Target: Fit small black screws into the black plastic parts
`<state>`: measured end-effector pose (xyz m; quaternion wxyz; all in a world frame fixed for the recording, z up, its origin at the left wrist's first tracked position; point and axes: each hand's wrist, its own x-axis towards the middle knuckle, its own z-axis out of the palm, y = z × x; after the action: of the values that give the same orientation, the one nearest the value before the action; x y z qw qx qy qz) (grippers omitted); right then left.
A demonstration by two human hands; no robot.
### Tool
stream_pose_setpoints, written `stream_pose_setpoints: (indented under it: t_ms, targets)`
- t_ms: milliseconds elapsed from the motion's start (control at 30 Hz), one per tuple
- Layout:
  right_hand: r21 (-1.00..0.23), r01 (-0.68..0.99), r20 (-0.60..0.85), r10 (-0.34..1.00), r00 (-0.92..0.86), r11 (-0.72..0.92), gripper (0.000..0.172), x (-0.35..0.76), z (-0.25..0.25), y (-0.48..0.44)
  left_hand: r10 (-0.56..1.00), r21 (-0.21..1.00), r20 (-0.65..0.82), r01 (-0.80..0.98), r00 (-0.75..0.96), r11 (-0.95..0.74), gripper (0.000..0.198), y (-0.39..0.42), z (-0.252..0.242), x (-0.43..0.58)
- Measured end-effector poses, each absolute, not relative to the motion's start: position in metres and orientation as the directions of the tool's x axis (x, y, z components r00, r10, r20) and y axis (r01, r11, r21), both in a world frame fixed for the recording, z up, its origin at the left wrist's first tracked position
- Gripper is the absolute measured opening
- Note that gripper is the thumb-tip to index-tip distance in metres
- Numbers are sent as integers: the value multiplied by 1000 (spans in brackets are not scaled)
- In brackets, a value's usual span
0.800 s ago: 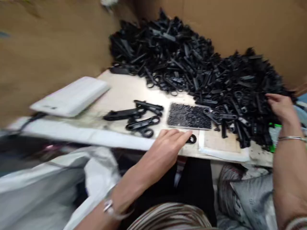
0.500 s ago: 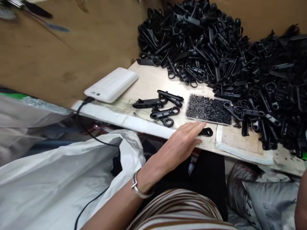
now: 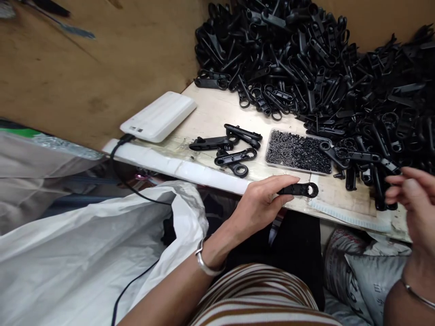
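Observation:
My left hand (image 3: pixel 260 201) is closed in a pinch on a black plastic ring-ended part (image 3: pixel 301 189) at the near edge of the table (image 3: pixel 210 115). My right hand (image 3: pixel 409 192) hovers at the right with its fingers curled together; whether anything is in them I cannot make out. A clear tray of small black screws (image 3: pixel 297 151) lies just beyond the held part. A few loose black parts (image 3: pixel 231 145) lie to the tray's left. A big heap of the same black parts (image 3: pixel 322 72) fills the back and right of the table.
A white power bank (image 3: pixel 159 117) with a black cable (image 3: pixel 117 156) sits on the table's left corner. A large white sack (image 3: pixel 84 253) gapes open below left. Brown board walls (image 3: pixel 84 68) stand behind. A thin white pad (image 3: pixel 346 203) lies at the near right edge.
My left hand has closed on the black part and drawn it out to the right. My right hand has left the heap and come back into view at the right.

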<state>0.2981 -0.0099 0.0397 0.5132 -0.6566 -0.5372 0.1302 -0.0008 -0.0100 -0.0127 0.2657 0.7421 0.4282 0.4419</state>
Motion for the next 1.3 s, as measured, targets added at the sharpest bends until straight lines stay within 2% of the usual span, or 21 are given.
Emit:
stream_pose_setpoints:
  t_ms: [100, 200, 400, 500, 767, 1000, 1167, 1300]
  targets:
    - [-910, 410, 169, 959, 229, 62, 23, 257, 26, -24, 899, 834, 375, 342, 227, -434, 31, -9, -12, 0]
    - [-954, 298, -1, 995, 103, -32, 27, 238, 11, -27, 903, 851, 364, 313, 228, -422, 31, -8, -12, 0]
    - [-981, 96, -172, 985, -19, -170, 35, 212, -3, -23, 866, 808, 431, 319, 253, -495, 30, -6, -14, 0]
    - [-977, 30, -211, 978, -7, -211, 35, 207, -6, -22, 837, 771, 472, 329, 277, -544, 27, -4, -15, 2]
    - [-962, 10, -273, 961, 53, -274, 38, 207, -8, -24, 809, 699, 493, 406, 321, -588, 29, 2, -16, 5]
    - [-916, -164, -375, 926, 36, -365, 43, 207, -2, -25, 765, 631, 519, 433, 381, -643, 17, 4, -14, 8]
    - [-880, -273, -406, 914, 12, -388, 40, 205, 0, -25, 737, 609, 572, 416, 360, -675, 14, 2, -14, 12]
    - [-884, -320, -391, 914, 106, -341, 42, 197, -3, -28, 727, 610, 620, 402, 294, -683, 15, -3, -18, 15]
